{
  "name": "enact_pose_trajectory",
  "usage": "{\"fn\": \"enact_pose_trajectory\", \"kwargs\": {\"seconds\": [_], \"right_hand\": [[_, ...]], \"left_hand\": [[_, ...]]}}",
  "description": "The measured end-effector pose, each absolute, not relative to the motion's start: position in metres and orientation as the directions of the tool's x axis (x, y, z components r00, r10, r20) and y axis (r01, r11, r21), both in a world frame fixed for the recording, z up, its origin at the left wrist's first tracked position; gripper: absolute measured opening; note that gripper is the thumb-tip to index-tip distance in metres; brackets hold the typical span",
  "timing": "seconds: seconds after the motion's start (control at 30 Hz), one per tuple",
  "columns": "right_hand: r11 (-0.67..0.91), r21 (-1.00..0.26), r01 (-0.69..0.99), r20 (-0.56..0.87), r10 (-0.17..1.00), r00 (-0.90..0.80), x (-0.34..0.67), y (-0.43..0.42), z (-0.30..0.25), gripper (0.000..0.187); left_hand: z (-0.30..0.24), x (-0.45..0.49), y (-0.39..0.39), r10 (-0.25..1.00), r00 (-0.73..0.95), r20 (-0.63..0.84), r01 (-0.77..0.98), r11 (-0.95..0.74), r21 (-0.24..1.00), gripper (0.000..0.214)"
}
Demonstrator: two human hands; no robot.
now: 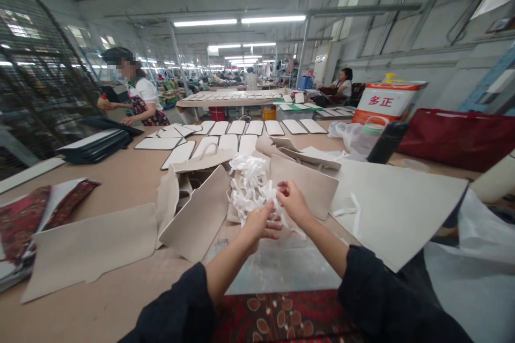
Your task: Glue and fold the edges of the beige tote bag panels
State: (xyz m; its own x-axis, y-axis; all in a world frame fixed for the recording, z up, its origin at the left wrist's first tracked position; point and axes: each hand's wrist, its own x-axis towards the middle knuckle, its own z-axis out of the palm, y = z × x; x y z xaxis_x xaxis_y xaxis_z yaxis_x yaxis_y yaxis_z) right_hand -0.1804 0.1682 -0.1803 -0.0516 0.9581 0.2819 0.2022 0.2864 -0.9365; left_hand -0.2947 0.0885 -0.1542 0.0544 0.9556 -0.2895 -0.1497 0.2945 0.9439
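Observation:
A tangled heap of white ribbon strips [251,185] lies on the brown worktable [120,182] among beige cut panels. My left hand [259,224] is closed in a pinch on ribbon strands at the heap's near edge. My right hand [293,201] pinches the same bundle of strands just to the right, fingers curled round them. Both arms wear dark sleeves. A beige folded panel [199,217] lies left of my hands and another beige panel [308,182] lies behind my right hand.
A large beige sheet [394,209] lies at right, another [88,249] at left. White-faced panels [225,136] line the far table. A black bottle [387,142], a red-and-white box [386,102] and a red bag [458,136] stand at right. A person [134,94] works at far left.

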Motion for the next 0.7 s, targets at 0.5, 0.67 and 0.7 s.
{"fn": "enact_pose_trajectory", "kwargs": {"seconds": [0.5, 0.67, 0.7], "right_hand": [[0.334, -0.905, 0.263, 0.349, 0.937, 0.009, -0.178, 0.187, -0.181, 0.02], [0.319, -0.906, 0.278, 0.328, 0.945, -0.016, -0.186, 0.166, -0.198, 0.021], [0.31, -0.907, 0.285, 0.317, 0.948, -0.02, -0.186, 0.166, -0.201, 0.021]], "left_hand": [[-0.158, -0.294, 0.099, 0.837, 0.211, -0.504, -0.459, 0.54, 0.705, 0.042], [-0.161, -0.281, 0.106, 0.84, 0.216, -0.498, -0.393, 0.542, 0.743, 0.025], [-0.163, -0.28, 0.106, 0.856, 0.192, -0.481, -0.363, 0.517, 0.775, 0.02]]}}
